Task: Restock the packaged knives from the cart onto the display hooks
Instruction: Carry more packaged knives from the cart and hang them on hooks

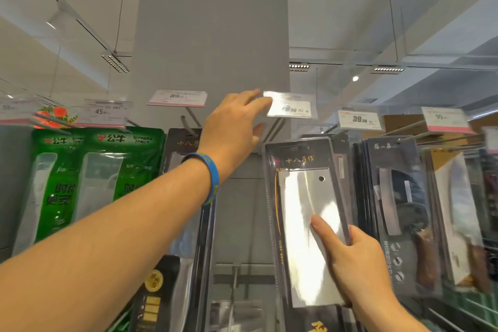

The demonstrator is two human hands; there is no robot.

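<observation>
Backdrop: grey square shop pillar [213, 35].
Left hand [231, 127]: straight fingers touch clear plastic price tag [292, 106] at pillar's base.
Right hand [358, 259]: pinches black-carded steel cleaver pack [301, 210] below pillar.

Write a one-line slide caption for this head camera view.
Left hand touches a price tag on a display hook while the right hand holds a packaged cleaver just below it.

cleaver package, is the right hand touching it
Touching. The head view shows the right hand gripping the cleaver package, thumb on its clear front.
</observation>
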